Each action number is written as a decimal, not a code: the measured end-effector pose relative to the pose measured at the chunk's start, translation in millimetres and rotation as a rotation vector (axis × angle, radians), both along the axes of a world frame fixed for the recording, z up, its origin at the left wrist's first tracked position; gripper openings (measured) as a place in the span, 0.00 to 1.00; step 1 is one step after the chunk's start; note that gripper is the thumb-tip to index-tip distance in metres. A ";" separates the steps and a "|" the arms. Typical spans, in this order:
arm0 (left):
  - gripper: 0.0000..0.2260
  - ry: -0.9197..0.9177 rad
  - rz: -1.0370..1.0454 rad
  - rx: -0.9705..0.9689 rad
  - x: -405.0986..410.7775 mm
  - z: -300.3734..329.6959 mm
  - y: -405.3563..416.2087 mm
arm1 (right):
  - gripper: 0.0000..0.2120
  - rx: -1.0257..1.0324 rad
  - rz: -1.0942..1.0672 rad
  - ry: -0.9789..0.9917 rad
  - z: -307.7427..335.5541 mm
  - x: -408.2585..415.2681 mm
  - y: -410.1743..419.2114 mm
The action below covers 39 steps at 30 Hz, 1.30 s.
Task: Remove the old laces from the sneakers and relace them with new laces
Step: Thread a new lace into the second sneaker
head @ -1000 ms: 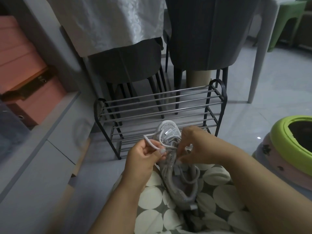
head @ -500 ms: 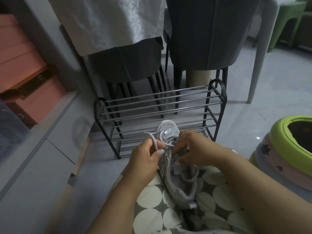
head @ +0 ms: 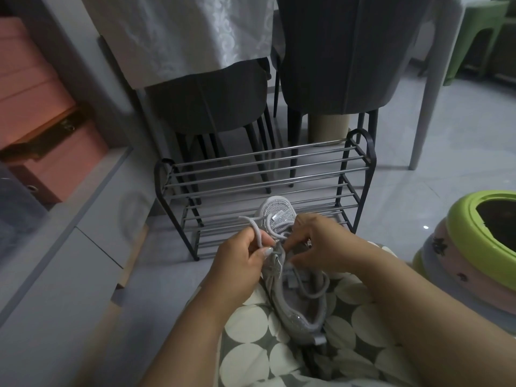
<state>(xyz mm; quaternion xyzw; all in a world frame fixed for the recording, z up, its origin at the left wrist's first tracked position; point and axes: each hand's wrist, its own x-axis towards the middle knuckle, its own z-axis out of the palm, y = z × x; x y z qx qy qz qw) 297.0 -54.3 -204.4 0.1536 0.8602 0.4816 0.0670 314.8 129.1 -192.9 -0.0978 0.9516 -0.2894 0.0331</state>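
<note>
One sneaker [head: 290,275], one lace [head: 258,233], two hands: left hand [head: 240,263], right hand [head: 318,244]. One rack [head: 262,174], two chairs [head: 212,107], three pink boxes [head: 30,88], one green stool [head: 485,32].

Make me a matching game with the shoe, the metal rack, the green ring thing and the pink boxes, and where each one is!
Things:
1. pale grey mesh sneaker
2. black metal-bar shoe rack
3. lime green plastic ring seat
4. pink storage boxes

Places:
A. far left
B. on the spotted lap
C. right edge
D. before the chairs

Pairs: 1-B, 2-D, 3-C, 4-A
</note>
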 end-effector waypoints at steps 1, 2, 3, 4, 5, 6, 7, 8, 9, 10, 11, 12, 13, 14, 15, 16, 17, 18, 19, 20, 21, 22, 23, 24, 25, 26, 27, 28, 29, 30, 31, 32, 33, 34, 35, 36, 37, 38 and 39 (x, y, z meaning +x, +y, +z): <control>0.09 0.012 -0.010 0.002 0.9 0.6 0.4 | 0.11 0.005 0.001 0.001 0.0 -0.2 0.0; 0.09 0.022 -0.018 0.005 1.8 1.6 1.1 | 0.11 0.011 0.001 0.003 0.0 -0.3 -0.1; 0.10 0.032 -0.025 0.006 2.4 2.5 1.7 | 0.11 0.017 0.002 0.005 -0.1 -0.3 0.0; 0.10 0.047 -0.030 0.002 2.6 3.3 2.1 | 0.11 0.022 0.005 0.005 -0.2 -0.3 -0.1; 0.10 0.072 -0.035 -0.012 2.8 3.6 2.3 | 0.12 0.023 0.009 0.007 -0.2 -0.2 -0.3; 0.10 0.111 -0.039 -0.040 2.6 3.3 2.2 | 0.12 0.018 0.011 0.007 -0.5 -0.3 -0.4; 0.09 0.160 -0.043 -0.083 2.0 2.6 1.9 | 0.12 0.008 0.012 0.009 -0.8 -0.5 -0.4; 0.07 0.216 -0.048 -0.133 1.5 2.1 1.5 | 0.12 -0.001 0.012 0.010 -1.1 -0.5 -0.2; 0.06 0.269 -0.055 -0.178 1.0 1.7 1.1 | 0.12 -0.006 0.012 0.011 -1.4 -0.5 -0.1; 0.05 0.316 -0.064 -0.213 0.9 1.5 0.7 | 0.12 -0.009 0.016 0.012 -1.5 -0.4 0.0; 0.06 0.348 -0.074 -0.235 0.9 1.5 0.8 | 0.12 -0.011 0.021 0.011 -1.5 -0.1 0.1; 0.06 0.361 -0.083 -0.247 0.8 2.0 1.0 | 0.12 -0.013 0.025 0.011 -1.1 0.1 -0.1; 0.06 0.359 -0.089 -0.247 0.9 2.7 1.7 | 0.12 -0.017 0.028 0.011 -0.4 0.4 -0.4; 0.06 0.343 -0.092 -0.239 1.3 3.0 2.3 | 0.12 -0.022 0.030 0.009 0.3 0.6 -0.8; 0.06 0.314 -0.090 -0.221 1.9 3.4 3.2 | 0.12 -0.026 0.034 0.008 1.0 0.9 -1.2; 0.07 0.272 -0.079 -0.192 2.4 3.8 3.7 | 0.11 -0.028 0.040 0.007 1.4 1.0 -1.7; 0.09 0.217 -0.060 -0.149 2.4 3.7 4.2 | 0.11 -0.027 0.045 0.008 1.4 1.0 -1.9; 0.10 0.151 -0.037 -0.094 2.7 3.9 4.5 | 0.11 -0.025 0.046 0.007 1.2 1.3 -1.9; 0.10 0.083 -0.018 -0.036 2.5 3.5 4.8 | 0.11 -0.026 0.044 0.003 1.0 1.3 -1.8; 0.09 0.026 -0.005 0.013 2.3 3.5 5.0 | 0.11 -0.028 0.040 -0.003 0.8 1.5 -1.4; 0.07 -0.015 0.001 0.043 1.4 2.8 4.8 | 0.11 -0.026 0.037 -0.009 0.7 1.5 -1.1; 0.06 -0.047 0.000 0.061 0.7 2.3 4.2 | 0.11 -0.020 0.038 -0.015 0.7 1.3 -1.1; 0.06 -0.072 -0.007 0.071 0.2 1.2 3.4 | 0.11 -0.014 0.041 -0.021 0.9 1.0 -1.0; 0.06 -0.093 -0.016 0.078 -0.2 0.3 2.6 | 0.11 -0.013 0.045 -0.025 0.9 0.6 -0.9; 0.06 -0.108 -0.025 0.080 -1.2 -1.8 1.5 | 0.11 -0.014 0.047 -0.028 0.8 0.2 -0.7; 0.06 -0.117 -0.031 0.081 -1.8 -3.7 0.4 | 0.11 -0.012 0.049 -0.030 0.6 -0.2 -0.6; 0.05 -0.118 -0.034 0.074 -2.9 -5.8 -0.5 | 0.11 -0.008 0.050 -0.033 0.3 -0.5 -0.4; 0.04 -0.119 -0.036 0.066 -2.7 -5.9 -0.8 | 0.11 -0.005 0.051 -0.035 -0.1 -0.9 -0.4; 0.02 -0.118 -0.040 0.062 -2.5 -5.9 -0.8 | 0.10 -0.006 0.051 -0.037 -0.3 -1.1 -0.5; 0.02 -0.124 -0.045 0.071 -1.8 -5.4 -0.5 | 0.09 -0.014 0.053 -0.038 -0.5 -1.2 -0.8; 0.04 -0.134 -0.054 0.094 -1.0 -5.0 0.1 | 0.08 -0.024 0.057 -0.037 -0.3 -1.2 -1.2; 0.06 -0.152 -0.061 0.126 -0.1 -4.6 0.7 | 0.08 -0.027 0.064 -0.033 -0.2 -1.2 -1.7; 0.08 -0.162 -0.067 0.149 0.0 -5.2 1.2 | 0.08 -0.024 0.071 -0.030 -0.3 -1.5 -2.0; 0.08 -0.166 -0.065 0.157 0.3 -5.2 1.8 | 0.08 -0.020 0.074 -0.028 -0.5 -1.6 -2.2; 0.07 -0.163 -0.058 0.151 0.0 -6.0 1.7 | 0.09 -0.019 0.073 -0.025 -0.7 -1.7 -2.1; 0.06 -0.156 -0.047 0.142 -0.5 -6.6 1.4 | 0.09 -0.016 0.072 -0.020 -1.3 -1.7 -1.9; 0.06 -0.148 -0.038 0.132 -1.7 -7.8 0.8 | 0.09 -0.010 0.073 -0.011 -1.3 -1.6 -1.9; 0.06 -0.146 -0.035 0.129 -2.0 -8.2 0.4 | 0.08 -0.001 0.076 0.001 -1.4 -1.5 -2.0; 0.07 -0.146 -0.035 0.128 -2.6 -9.1 -0.4 | 0.07 0.006 0.084 0.018 -1.2 -1.4 -2.4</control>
